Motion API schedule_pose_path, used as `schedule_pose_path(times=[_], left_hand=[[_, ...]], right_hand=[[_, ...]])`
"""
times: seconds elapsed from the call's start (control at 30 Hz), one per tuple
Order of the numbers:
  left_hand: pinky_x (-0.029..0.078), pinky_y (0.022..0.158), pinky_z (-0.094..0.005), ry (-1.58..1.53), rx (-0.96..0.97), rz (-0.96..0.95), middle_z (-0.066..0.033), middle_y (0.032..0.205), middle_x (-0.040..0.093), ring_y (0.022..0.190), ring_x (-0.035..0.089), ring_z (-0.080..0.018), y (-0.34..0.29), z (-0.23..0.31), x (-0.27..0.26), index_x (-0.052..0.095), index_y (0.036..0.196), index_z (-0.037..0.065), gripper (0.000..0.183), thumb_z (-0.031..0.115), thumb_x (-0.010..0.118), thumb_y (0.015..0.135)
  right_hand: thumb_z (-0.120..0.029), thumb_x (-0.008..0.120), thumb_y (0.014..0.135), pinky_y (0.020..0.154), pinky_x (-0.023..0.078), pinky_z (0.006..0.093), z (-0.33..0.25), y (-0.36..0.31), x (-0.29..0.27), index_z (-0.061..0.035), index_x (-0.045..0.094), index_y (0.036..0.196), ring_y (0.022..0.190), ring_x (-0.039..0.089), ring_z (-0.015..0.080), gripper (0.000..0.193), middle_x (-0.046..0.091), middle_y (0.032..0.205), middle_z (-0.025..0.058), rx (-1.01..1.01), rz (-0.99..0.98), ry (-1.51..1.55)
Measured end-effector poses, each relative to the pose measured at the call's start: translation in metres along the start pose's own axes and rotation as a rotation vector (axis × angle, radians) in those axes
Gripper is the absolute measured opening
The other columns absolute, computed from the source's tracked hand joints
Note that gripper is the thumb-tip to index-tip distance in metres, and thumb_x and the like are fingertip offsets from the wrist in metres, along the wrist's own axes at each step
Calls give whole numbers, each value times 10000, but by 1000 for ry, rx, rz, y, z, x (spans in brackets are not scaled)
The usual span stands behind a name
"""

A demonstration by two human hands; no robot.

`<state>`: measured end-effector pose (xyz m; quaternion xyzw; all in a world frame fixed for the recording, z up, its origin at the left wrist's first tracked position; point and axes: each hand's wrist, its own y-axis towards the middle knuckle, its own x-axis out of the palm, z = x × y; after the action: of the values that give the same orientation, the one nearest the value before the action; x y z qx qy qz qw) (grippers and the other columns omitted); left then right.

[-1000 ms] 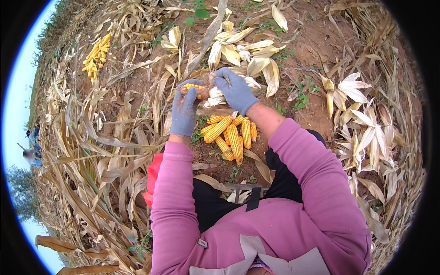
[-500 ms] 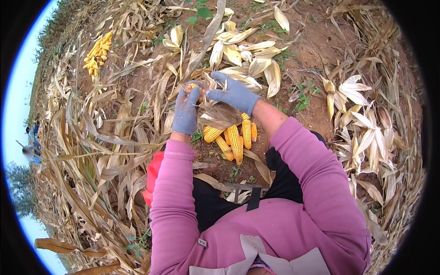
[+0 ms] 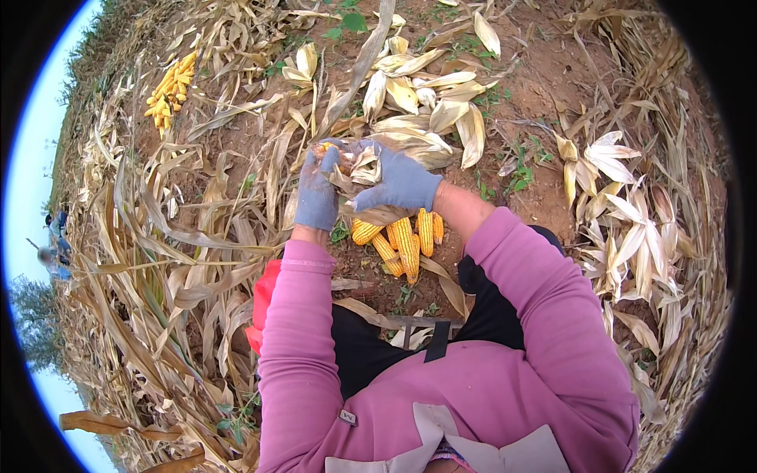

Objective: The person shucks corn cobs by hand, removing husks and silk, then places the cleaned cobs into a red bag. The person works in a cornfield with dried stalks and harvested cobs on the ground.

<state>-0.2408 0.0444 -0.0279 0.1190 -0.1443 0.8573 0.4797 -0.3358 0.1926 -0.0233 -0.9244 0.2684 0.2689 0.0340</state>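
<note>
Both of my hands wear grey gloves and meet over an ear of corn (image 3: 324, 147), of which a little yellow-orange shows at the top. My left hand (image 3: 317, 191) is closed round the ear. Dry husk (image 3: 365, 167) is bunched between the hands, and my right hand (image 3: 400, 178) has its fingers curled on it. The fingers cover most of the ear. Just below the hands, several bare yellow corn cobs (image 3: 407, 251) lie in a small pile on the soil, partly under a hanging husk leaf (image 3: 382, 215).
Pale stripped husks (image 3: 426, 94) lie beyond my hands, with more husks (image 3: 639, 229) at the right. Farther off at the left is another heap of yellow cobs (image 3: 169, 91). Dry stalks and leaves (image 3: 150, 260) cover the left side. A distant person (image 3: 57, 252) shows at the far left.
My right hand has turned and its fingers have closed in on the husk. The husk is now bunched up between the hands. My left hand stays round the ear.
</note>
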Motion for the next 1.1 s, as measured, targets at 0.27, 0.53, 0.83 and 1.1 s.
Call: schedule_pose_path(times=[0.27,0.53,0.83,1.1], left_hand=[[476,601,-260,-147,-3,103,-38,878,607,729,585,-119,3,-15,20,540,1058,58,252,227,609,885],[497,600,-293,-167,56,171,-62,823,611,714,598,-151,19,-24,0,562,935,50,278,325,580,897],[491,666,-284,-171,88,243,-69,881,617,745,594,-148,19,-25,3,569,994,18,284,271,618,875],[526,583,-295,-171,121,338,-50,864,620,678,619,-157,23,-34,20,556,1048,20,284,154,654,818]], right_hand=[[-443,689,732,864,458,407,13,5,32,-34,483,1208,1014,569,375,660,577,1114,232,135,334,-21],[-247,609,872,812,463,314,17,7,27,-8,556,1095,855,592,178,331,650,929,100,244,455,572],[-204,571,905,778,469,292,-4,12,16,-15,565,1039,831,584,143,232,648,930,67,94,338,721],[-253,549,928,670,467,252,-29,10,16,-18,571,986,701,563,106,243,626,776,41,89,355,812]])
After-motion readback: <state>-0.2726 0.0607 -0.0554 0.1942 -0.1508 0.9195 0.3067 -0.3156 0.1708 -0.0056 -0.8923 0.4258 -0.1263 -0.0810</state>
